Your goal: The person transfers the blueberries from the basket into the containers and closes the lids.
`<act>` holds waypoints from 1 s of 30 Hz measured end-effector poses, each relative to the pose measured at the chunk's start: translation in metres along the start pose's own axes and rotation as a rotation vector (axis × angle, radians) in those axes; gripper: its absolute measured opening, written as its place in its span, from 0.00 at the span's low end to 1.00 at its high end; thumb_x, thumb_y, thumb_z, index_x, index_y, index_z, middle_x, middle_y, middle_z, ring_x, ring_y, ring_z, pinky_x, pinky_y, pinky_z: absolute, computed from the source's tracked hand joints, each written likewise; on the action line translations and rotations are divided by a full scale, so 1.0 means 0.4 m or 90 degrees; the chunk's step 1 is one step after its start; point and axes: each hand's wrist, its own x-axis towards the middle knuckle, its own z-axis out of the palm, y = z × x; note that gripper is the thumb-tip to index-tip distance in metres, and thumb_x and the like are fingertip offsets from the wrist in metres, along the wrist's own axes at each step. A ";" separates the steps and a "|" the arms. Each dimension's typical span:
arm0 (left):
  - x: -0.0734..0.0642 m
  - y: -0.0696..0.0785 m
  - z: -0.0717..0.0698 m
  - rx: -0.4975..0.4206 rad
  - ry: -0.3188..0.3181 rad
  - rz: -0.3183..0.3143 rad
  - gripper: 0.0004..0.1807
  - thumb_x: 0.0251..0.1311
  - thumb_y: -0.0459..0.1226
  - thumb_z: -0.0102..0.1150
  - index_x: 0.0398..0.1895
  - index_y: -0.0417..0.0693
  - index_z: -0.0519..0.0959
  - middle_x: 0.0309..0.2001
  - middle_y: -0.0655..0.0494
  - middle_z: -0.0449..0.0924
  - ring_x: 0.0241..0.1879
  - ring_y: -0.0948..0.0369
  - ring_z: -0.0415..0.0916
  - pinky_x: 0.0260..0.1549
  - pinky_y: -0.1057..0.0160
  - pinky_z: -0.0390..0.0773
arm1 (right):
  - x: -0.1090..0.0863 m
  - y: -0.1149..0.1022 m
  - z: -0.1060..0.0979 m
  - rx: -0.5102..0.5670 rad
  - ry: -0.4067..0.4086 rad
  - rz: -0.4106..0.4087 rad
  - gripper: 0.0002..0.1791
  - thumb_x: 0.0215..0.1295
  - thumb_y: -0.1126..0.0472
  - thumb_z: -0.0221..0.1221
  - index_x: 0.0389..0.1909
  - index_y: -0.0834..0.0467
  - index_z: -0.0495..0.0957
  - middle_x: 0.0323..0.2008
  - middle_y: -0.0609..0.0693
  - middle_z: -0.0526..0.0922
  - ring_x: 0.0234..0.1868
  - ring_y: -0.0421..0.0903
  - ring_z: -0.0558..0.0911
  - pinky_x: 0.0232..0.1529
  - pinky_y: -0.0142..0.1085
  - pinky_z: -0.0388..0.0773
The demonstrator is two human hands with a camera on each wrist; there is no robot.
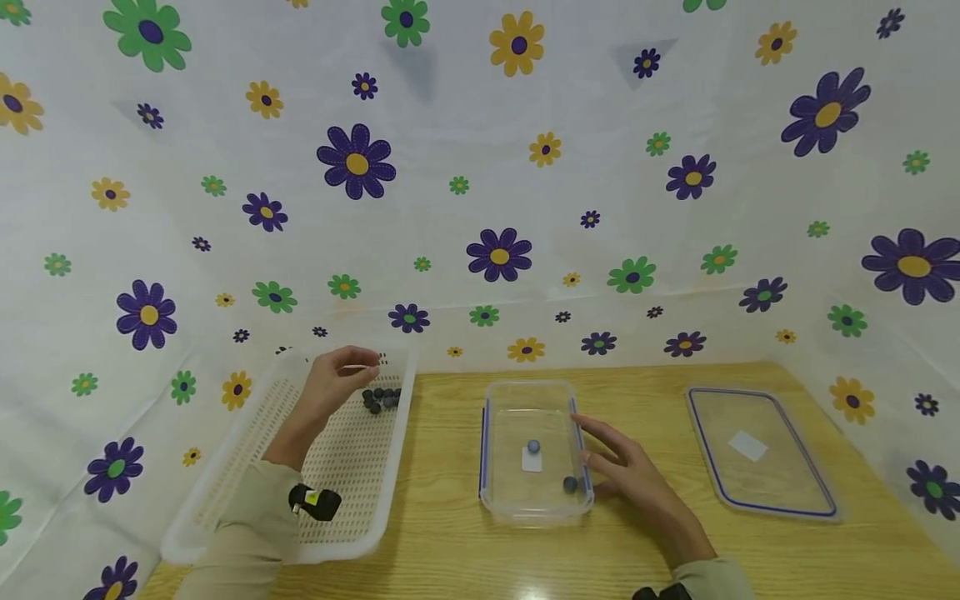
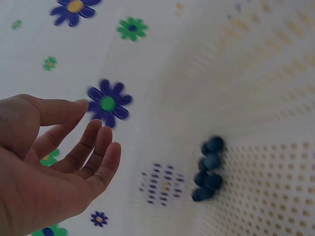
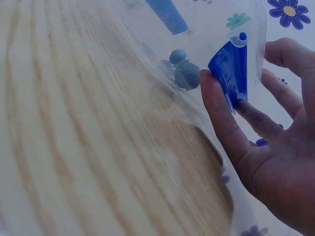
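Note:
My left hand (image 1: 337, 383) is raised over the white perforated basket (image 1: 397, 467), its fingers slightly bent. No held item shows between the fingertips in the left wrist view. Several blueberries (image 1: 381, 398) lie in a cluster against the basket's inner wall, to the right of that hand. My right hand (image 1: 626, 471) touches the right side of the clear plastic container (image 1: 525, 514), its fingers spread along the rim and the blue side clip (image 3: 234, 73). Inside the container are a lighter blueberry (image 1: 533, 447) near the middle and a darker blueberry (image 1: 570, 484) near the front right corner.
A clear lid (image 1: 795, 475) with a blue seal lies flat on the wooden table (image 1: 637, 567), right of the container. Flower-patterned white sheeting (image 1: 450, 233) stands behind the table and along both sides.

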 end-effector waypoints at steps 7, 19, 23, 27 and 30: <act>0.041 -0.088 0.005 0.040 0.004 -0.064 0.16 0.72 0.31 0.59 0.58 0.30 0.78 0.56 0.35 0.79 0.55 0.43 0.78 0.55 0.48 0.79 | -0.002 0.001 -0.002 -0.012 0.005 -0.002 0.31 0.77 0.60 0.57 0.78 0.51 0.63 0.81 0.57 0.51 0.75 0.73 0.55 0.49 0.53 0.84; 0.050 -0.193 0.005 0.047 -0.008 -0.157 0.18 0.69 0.27 0.57 0.59 0.25 0.76 0.58 0.29 0.76 0.52 0.44 0.77 0.54 0.44 0.79 | 0.001 -0.004 0.000 -0.004 0.009 0.010 0.32 0.76 0.59 0.58 0.78 0.50 0.63 0.81 0.56 0.51 0.75 0.73 0.56 0.51 0.53 0.83; 0.056 -0.214 0.005 0.058 -0.008 -0.182 0.16 0.68 0.27 0.58 0.57 0.26 0.77 0.54 0.31 0.78 0.49 0.44 0.78 0.49 0.45 0.81 | 0.001 -0.005 0.004 -0.002 0.010 0.018 0.32 0.76 0.59 0.58 0.78 0.49 0.64 0.81 0.56 0.51 0.76 0.72 0.56 0.51 0.53 0.83; 0.070 -0.234 0.011 0.077 -0.017 -0.204 0.15 0.67 0.28 0.60 0.55 0.29 0.79 0.54 0.33 0.79 0.48 0.46 0.78 0.39 0.54 0.81 | 0.001 -0.005 0.006 -0.002 0.012 0.023 0.32 0.76 0.58 0.59 0.78 0.49 0.64 0.81 0.56 0.52 0.75 0.72 0.56 0.51 0.53 0.83; 0.079 -0.244 0.015 0.091 -0.021 -0.205 0.15 0.64 0.27 0.62 0.53 0.31 0.81 0.53 0.33 0.80 0.47 0.47 0.77 0.36 0.57 0.79 | 0.001 -0.004 0.005 0.002 0.012 0.018 0.32 0.76 0.59 0.59 0.78 0.50 0.64 0.81 0.56 0.52 0.75 0.72 0.56 0.51 0.53 0.83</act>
